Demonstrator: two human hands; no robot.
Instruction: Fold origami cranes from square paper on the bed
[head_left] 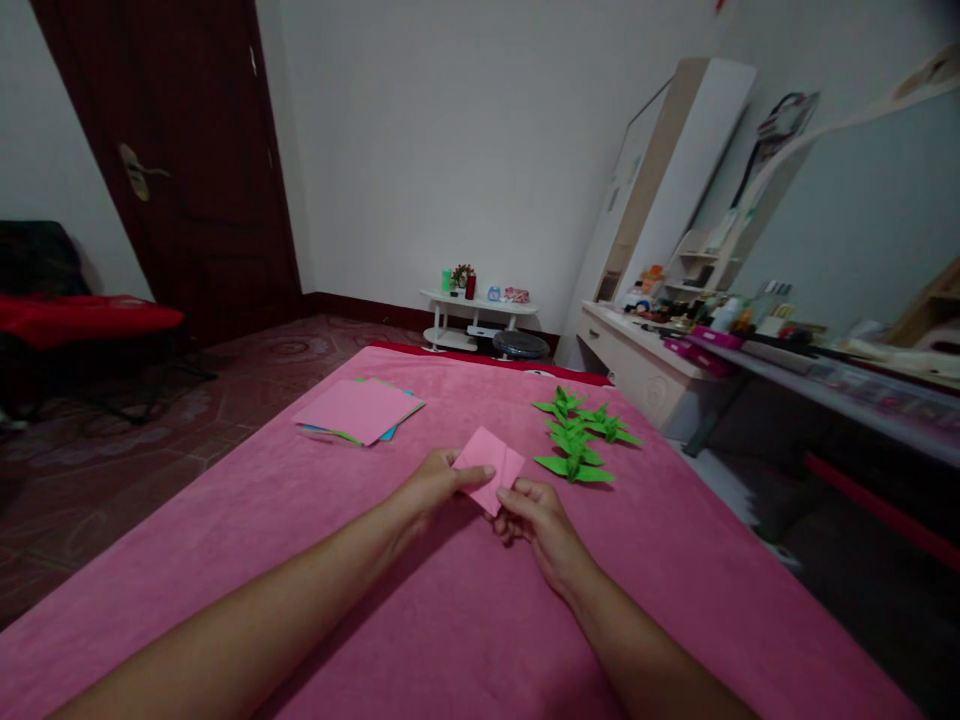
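A small folded square of pink paper (pixel 491 462) is held up above the pink cloth, one corner pointing toward me. My left hand (pixel 442 482) grips its left side, the thumb lying across the top face. At the lower right edge, my right hand (pixel 534 512) pinches the paper between thumb and fingers. Several green folded paper cranes (pixel 574 440) sit in a group to the right of my hands. To the left lies a stack of paper sheets (pixel 360 408), pink on top with green and blue edges showing beneath.
The pink cloth (pixel 420 620) covers the table. Beyond it stand a small white shelf (pixel 480 305) with a plant and a round dark stool (pixel 521 345). A cluttered dressing table (pixel 652 350) with a mirror is at right; a red-covered chair (pixel 90 315) and dark door (pixel 172 150) are left.
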